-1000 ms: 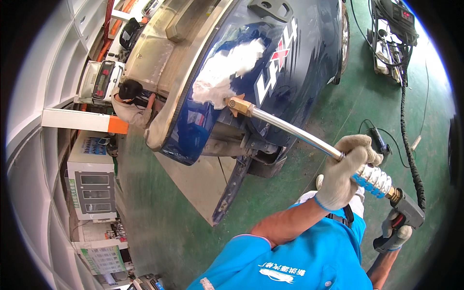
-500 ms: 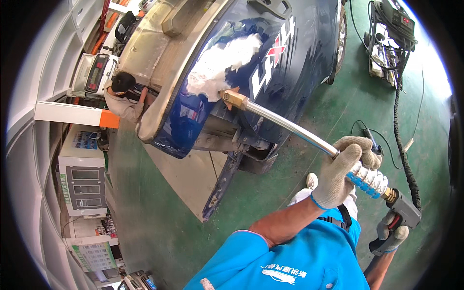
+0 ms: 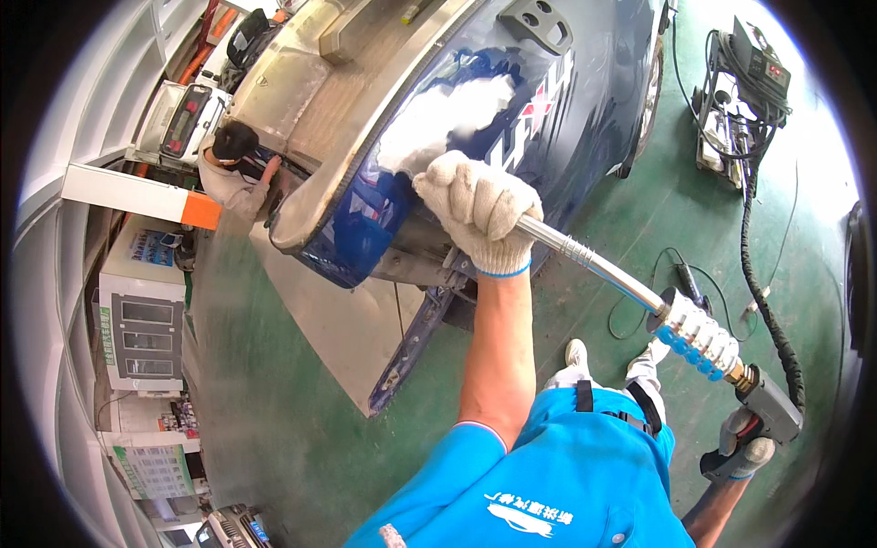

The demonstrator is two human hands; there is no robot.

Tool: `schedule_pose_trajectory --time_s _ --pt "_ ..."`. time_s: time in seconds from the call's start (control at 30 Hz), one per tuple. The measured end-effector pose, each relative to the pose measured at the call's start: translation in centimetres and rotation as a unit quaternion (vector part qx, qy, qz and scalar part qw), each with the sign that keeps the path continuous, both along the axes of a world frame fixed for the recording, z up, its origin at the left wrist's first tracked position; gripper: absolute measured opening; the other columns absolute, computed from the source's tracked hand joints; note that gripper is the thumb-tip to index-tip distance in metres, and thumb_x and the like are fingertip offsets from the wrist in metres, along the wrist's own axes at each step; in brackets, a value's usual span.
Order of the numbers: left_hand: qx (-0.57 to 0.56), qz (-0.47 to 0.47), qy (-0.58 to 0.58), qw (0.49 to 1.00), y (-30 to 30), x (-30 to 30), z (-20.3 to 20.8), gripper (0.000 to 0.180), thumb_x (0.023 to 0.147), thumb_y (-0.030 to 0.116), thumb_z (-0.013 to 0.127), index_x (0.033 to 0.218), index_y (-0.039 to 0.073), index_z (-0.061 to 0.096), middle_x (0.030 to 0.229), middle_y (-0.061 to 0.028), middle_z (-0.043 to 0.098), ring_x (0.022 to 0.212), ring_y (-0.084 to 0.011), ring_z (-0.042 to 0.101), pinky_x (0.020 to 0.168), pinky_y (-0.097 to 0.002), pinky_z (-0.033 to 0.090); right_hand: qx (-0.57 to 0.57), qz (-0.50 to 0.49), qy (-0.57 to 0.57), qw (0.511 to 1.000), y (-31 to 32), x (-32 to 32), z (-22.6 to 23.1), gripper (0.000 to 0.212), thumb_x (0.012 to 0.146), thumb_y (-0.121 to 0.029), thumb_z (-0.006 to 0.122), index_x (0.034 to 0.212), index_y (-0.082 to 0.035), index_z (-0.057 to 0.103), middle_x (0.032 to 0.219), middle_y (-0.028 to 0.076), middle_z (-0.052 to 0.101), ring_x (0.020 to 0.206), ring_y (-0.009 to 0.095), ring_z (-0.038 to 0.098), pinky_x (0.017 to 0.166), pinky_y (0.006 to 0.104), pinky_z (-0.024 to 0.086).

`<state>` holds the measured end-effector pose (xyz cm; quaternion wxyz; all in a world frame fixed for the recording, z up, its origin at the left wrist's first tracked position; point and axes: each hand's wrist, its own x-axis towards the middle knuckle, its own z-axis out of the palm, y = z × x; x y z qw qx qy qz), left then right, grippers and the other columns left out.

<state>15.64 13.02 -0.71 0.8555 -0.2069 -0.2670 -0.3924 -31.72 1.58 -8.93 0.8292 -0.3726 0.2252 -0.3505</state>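
Green workshop floor [image 3: 301, 438] is spread beneath one dark blue pickup [image 3: 598, 128], parked toward twelve o'clock and marked by one bright, pale patch [image 3: 448, 119]. At eleven o'clock, one long block [image 3: 335, 35] and one small yellowish item [image 3: 413, 12] are contained in the open cargo bed [image 3: 320, 114], beside which one co-worker [image 3: 233, 178] is seen at ten o'clock. Several tools, too small to be told apart, are carried by one cart [image 3: 715, 167] at two o'clock, topped by one machine [image 3: 763, 62] with a red-lit display. Two gloved hands are shown on one metal rod tool [image 3: 603, 268], which is slanted from near the centre toward four o'clock. Its upper end is gripped by the left hand [image 3: 480, 208], knuckles turned upward, the forearm raised almost straight from six o'clock; the tip is hidden by the fist. The pistol-shaped handle [image 3: 770, 406] is clasped by the right hand [image 3: 744, 443] at four o'clock, its forearm angled up from five. One ribbed sliding weight [image 3: 696, 335] is left untouched between both hands.
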Motion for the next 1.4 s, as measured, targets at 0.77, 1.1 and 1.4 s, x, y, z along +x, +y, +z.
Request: schedule_pose_trajectory --time_s 0.77,1.1,1.4 --pt "0.523 0.296 0.033 0.799 2.2 -4.2 3.2 0.016 0.104 0.016 0.055 0.105 0.004 0.064 0.094 -0.007 0.066 0.074 -0.0173 0.062 0.076 -0.0386 0.054 0.165 0.102 -0.094 0.976 -3.1 0.4 -3.1 0.053 0.074 -0.018 0.08 0.112 0.012 0.057 0.07 0.016 0.063 0.045 0.024 0.057 0.042 0.0356 0.045" --pt "0.469 0.171 -0.037 0.866 -1.7 -12.7 -0.8 0.03 0.105 0.021 0.054 0.13 0.007 0.058 0.119 -0.0155 0.066 0.11 -0.0273 0.068 0.103 -0.0505 0.053 0.151 0.067 -0.101 0.981 -3.0 0.9 -2.0 0.067 0.075 -0.017 0.079 0.125 0.016 0.05 0.072 0.018 0.065 0.044 0.025 0.057 0.042 0.0352 0.049" --pt "0.412 0.084 -0.045 0.906 -3.3 -11.7 -1.5 0.02 0.104 0.026 0.051 0.106 0.007 0.057 0.063 -0.0015 0.048 0.06 -0.0144 0.053 0.076 -0.0395 0.049 0.166 0.04 -0.074 0.983 -2.6 0.9 -1.0 0.058 0.074 -0.019 0.081 0.113 0.017 0.056 0.08 0.021 0.066 0.044 0.026 0.058 0.041 0.035 0.051"
